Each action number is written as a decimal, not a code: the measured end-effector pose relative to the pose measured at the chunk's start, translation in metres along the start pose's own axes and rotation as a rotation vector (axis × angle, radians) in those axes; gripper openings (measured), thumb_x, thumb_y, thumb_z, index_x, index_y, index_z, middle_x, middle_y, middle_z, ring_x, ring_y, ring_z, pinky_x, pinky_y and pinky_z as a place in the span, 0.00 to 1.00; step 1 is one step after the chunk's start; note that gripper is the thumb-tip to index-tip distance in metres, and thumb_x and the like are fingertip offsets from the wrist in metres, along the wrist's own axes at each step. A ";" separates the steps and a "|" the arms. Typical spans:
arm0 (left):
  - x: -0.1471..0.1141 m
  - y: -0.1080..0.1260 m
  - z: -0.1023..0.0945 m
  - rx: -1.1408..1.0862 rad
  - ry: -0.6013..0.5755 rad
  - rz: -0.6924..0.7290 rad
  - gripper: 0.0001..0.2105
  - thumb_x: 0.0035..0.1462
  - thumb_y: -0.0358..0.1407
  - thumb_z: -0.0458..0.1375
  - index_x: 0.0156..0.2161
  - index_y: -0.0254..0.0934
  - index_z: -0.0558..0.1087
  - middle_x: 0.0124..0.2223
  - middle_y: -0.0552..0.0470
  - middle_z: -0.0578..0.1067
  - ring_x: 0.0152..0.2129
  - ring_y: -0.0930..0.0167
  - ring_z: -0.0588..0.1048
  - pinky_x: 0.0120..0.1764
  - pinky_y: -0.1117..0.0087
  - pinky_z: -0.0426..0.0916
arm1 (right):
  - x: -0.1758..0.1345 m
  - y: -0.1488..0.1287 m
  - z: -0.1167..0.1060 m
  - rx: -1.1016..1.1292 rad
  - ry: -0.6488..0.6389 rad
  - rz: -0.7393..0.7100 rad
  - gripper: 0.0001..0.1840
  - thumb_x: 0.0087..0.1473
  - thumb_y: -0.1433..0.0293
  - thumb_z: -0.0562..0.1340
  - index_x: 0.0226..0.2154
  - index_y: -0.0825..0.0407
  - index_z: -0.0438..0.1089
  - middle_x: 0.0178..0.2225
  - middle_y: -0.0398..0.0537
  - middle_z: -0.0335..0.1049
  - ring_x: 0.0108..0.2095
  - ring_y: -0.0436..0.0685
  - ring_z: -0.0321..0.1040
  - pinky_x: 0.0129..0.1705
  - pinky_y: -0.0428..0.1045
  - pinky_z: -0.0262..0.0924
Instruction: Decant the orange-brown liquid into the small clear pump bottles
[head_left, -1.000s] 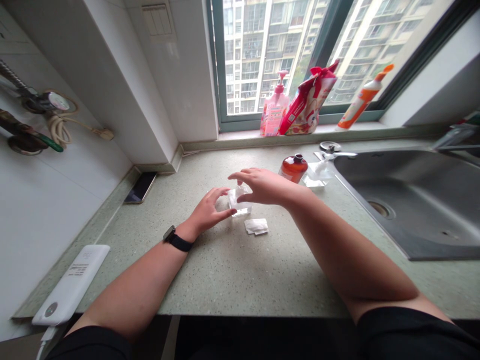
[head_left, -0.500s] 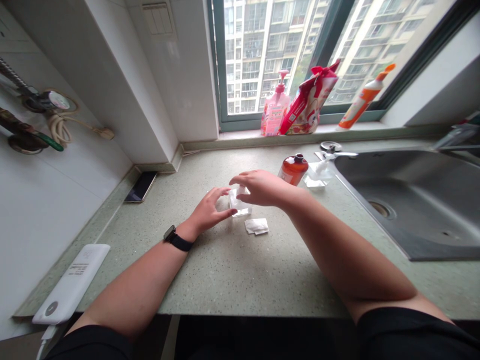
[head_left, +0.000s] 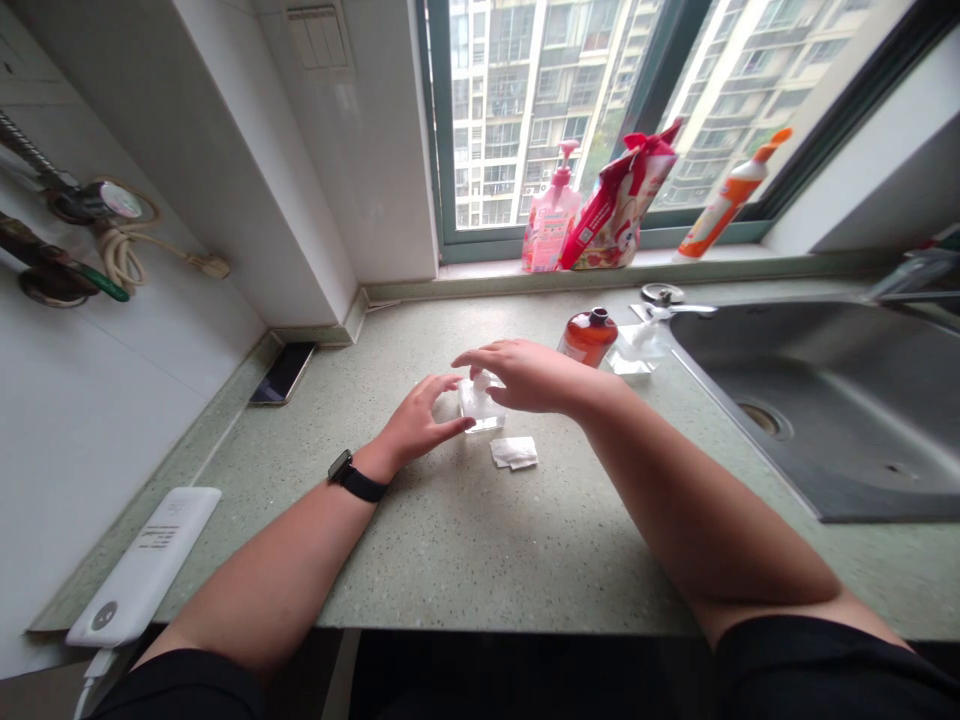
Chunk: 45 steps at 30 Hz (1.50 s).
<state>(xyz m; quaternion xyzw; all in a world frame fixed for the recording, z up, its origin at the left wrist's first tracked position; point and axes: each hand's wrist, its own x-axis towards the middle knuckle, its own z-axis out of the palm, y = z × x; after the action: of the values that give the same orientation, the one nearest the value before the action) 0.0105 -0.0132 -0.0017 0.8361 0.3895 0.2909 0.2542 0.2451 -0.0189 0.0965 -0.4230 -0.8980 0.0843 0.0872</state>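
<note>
A small clear square bottle (head_left: 484, 410) stands upright on the counter, with a whitish neck. My left hand (head_left: 421, 415) holds its left side, thumb across the near corner and fingers along the far side. Above the bottle's top is my right hand (head_left: 517, 375), its fingers stretched out to the left and the thumb apart below them. The right palm hides part of the bottle's top. A folded white tissue (head_left: 514, 453) lies just in front of the bottle. Behind my right wrist stands an open amber bottle (head_left: 589, 338).
A clear pump bottle (head_left: 637, 345) stands beside the steel sink (head_left: 795, 480). A phone (head_left: 282, 374) and a white power bank (head_left: 142, 565) lie at left. On the windowsill are a pink pump bottle (head_left: 551, 230), a red bag (head_left: 622, 210) and an orange bottle (head_left: 720, 210).
My right fingers have shifted slightly left and the thumb slightly right, away from the bottle's neck. My left hand and the bottle stay in place.
</note>
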 end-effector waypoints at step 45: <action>0.001 -0.001 0.002 -0.024 0.036 -0.009 0.31 0.58 0.57 0.68 0.60 0.42 0.72 0.57 0.45 0.77 0.56 0.56 0.76 0.62 0.51 0.69 | 0.009 -0.013 0.009 -0.187 -0.027 0.087 0.19 0.60 0.70 0.63 0.54 0.53 0.75 0.49 0.58 0.81 0.50 0.66 0.77 0.51 0.56 0.64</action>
<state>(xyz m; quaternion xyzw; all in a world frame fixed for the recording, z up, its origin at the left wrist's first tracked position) 0.0121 -0.0129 -0.0036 0.8258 0.3944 0.3092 0.2584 0.2277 -0.0209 0.0919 -0.4668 -0.8837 0.0095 0.0314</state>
